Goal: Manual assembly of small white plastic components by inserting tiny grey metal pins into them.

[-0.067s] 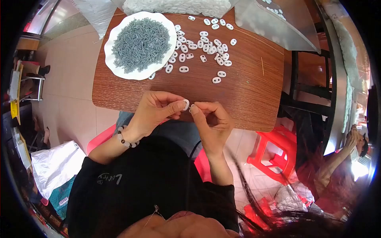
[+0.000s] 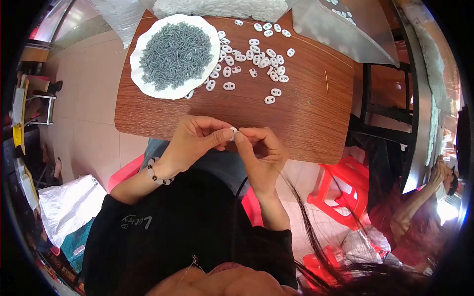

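Note:
Over the near edge of the wooden table (image 2: pixel 316 113), my two hands meet at the fingertips. A small white oval piece (image 2: pixel 233 131) is pinched between the thumb and fingers of my left hand (image 2: pixel 195 139). My right hand (image 2: pixel 264 153) is closed in a pinch right against that piece; whatever sits between its thumb and finger is too small and covered to name. Beyond my hands lie several loose white oval pieces (image 2: pixel 229 86), most with two dark holes. A scalloped white plate (image 2: pixel 137 69) heaped with short grey-green tubular pieces (image 2: pixel 175 56) stands at the far left of the table.
A translucent bin (image 2: pixel 340 37) with white pieces stands at the far right, beside a bulk of white pieces (image 2: pixel 222 9) at the back. A thin stick (image 2: pixel 327 82) lies on the tabletop. Red stools (image 2: pixel 340 192) stand at right; another person's arm (image 2: pixel 414 200) shows there.
My right hand has shifted slightly left, closing the small gap to the white oval piece. The left hand has hardly moved.

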The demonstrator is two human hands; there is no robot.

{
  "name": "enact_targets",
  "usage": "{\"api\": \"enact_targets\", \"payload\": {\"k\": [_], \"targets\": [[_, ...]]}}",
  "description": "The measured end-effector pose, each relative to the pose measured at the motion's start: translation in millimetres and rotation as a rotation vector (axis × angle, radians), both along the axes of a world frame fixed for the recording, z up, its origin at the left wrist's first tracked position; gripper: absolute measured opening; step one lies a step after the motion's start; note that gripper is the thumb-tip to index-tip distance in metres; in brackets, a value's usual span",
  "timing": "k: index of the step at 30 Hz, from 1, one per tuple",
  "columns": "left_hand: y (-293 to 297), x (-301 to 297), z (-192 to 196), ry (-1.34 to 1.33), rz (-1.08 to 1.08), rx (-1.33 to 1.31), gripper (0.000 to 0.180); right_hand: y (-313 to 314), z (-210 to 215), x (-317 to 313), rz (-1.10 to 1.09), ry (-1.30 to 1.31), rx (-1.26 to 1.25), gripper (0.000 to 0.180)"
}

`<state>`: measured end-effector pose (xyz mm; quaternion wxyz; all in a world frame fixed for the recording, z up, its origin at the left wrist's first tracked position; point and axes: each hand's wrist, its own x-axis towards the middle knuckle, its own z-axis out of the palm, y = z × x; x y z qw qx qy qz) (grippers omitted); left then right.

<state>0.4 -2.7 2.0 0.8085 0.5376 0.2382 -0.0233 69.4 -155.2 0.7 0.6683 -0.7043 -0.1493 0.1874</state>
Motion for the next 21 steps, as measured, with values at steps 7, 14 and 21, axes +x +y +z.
{"api": "enact_targets", "payload": {"k": [7, 14, 21], "targets": [[5.1, 0.5, 6.4, -0.014, -0.014, -0.021, 0.023, 0.2, 5.8, 7.1, 0.071, 0.238, 0.138, 0.015], [10.4, 1.8, 16.5, -0.025, -0.110, -0.111, 0.022, -12.4, -10.9, 15.0, 0.289, 0.234, 0.222, 0.036], [12.9, 1.9, 16.2, -0.075, -0.201, -0.075, 0.024, -1.8, -0.3, 12.7, 0.384, 0.184, 0.352, 0.047]]}}
